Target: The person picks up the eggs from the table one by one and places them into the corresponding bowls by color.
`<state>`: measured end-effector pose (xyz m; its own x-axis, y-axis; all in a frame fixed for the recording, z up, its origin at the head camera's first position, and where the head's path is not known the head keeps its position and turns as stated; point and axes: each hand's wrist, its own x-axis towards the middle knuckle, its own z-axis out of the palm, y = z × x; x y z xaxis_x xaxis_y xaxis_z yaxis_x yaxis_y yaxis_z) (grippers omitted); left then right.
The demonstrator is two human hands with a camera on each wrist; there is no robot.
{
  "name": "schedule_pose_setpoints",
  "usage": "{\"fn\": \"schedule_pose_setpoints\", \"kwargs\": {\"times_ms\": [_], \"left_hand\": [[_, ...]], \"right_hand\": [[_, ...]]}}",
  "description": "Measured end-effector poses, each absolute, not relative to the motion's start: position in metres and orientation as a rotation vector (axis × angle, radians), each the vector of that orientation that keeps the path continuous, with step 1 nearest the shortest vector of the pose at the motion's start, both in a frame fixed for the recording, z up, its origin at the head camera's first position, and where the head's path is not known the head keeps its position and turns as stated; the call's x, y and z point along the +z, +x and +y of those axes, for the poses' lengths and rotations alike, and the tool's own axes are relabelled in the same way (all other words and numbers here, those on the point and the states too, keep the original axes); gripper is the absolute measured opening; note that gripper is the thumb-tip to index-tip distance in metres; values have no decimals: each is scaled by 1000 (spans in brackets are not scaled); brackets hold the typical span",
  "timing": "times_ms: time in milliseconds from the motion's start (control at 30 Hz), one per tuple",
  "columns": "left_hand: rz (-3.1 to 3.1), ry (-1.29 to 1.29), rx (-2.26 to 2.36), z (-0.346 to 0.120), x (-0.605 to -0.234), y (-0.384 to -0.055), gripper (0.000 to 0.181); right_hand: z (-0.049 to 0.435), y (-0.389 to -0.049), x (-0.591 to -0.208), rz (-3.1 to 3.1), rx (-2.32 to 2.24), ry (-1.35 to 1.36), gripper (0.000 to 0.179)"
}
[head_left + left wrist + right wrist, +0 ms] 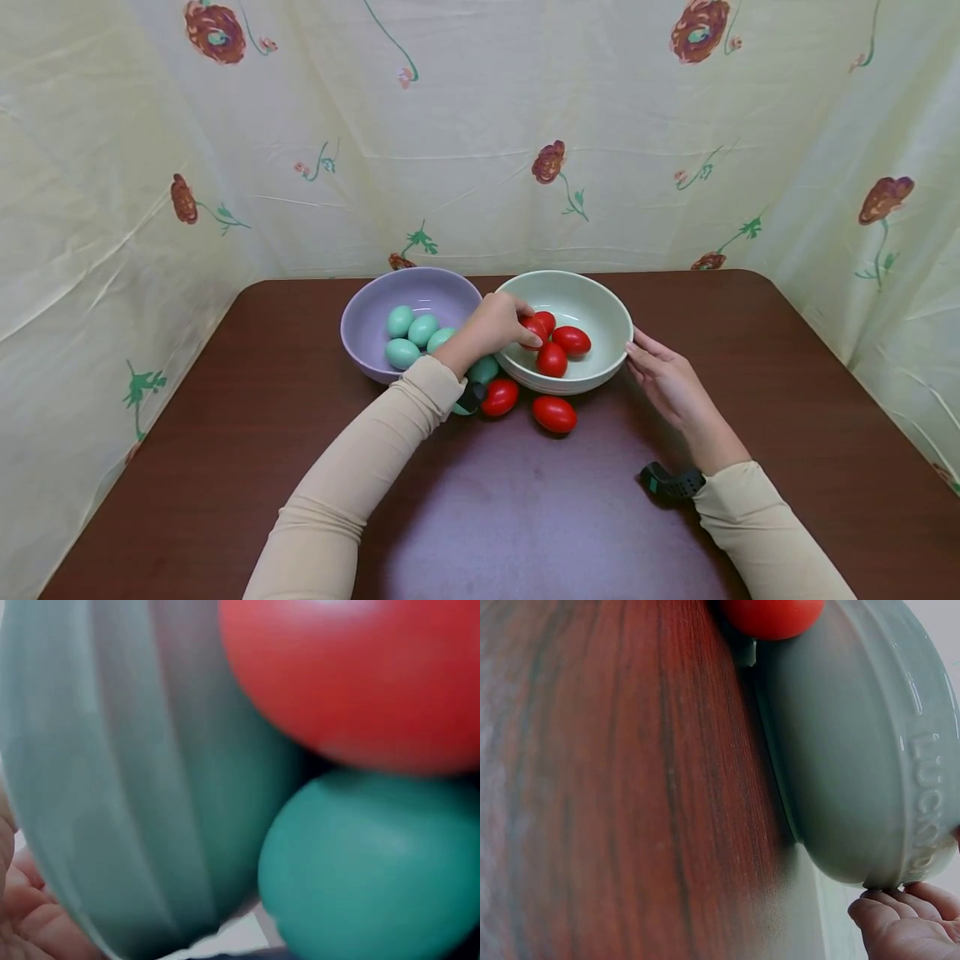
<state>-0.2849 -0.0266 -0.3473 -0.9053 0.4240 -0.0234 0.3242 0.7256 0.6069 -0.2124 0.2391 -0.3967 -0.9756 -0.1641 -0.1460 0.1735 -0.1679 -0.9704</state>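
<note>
My left hand [491, 327] reaches over the near left rim of a pale green bowl [609, 321] and pinches a red egg [533, 330] between thumb and fingers. Beneath and beside it, several red eggs [572, 340] lie in that bowl. My right hand [671, 383] touches the bowl's right side, fingers fairly straight against the outer wall, as the right wrist view also shows. On the table in front lie two more red eggs [555, 414], with teal eggs [483, 369] partly hidden by the left wrist. The left wrist view shows the bowl's wall [127, 772] up close.
A purple bowl [356, 329] stands just left of the green one, holding several teal eggs [402, 353]. Both bowls are near the back edge of the dark wooden table [262, 400]. A flowered cloth [465, 183] hangs behind and at both sides.
</note>
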Motion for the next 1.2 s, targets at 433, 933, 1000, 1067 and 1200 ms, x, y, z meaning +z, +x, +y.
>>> {"fn": "schedule_pose_setpoints", "kwargs": {"times_ms": [433, 933, 1000, 1067, 1200], "left_hand": [[2841, 558, 853, -14, -356, -287, 38], [2884, 515, 748, -4, -358, -276, 34], [2893, 498, 753, -3, -359, -275, 29], [2897, 484, 762, -2, -360, -275, 26], [2902, 474, 766, 0, -361, -276, 19]], "right_hand": [[237, -211, -396, 1825, -2275, 14, 65], [238, -210, -398, 1828, -2270, 27, 65], [238, -211, -398, 1817, -2278, 19, 66], [238, -211, -397, 1819, -2277, 15, 66], [239, -211, -396, 1823, -2281, 10, 67]]}}
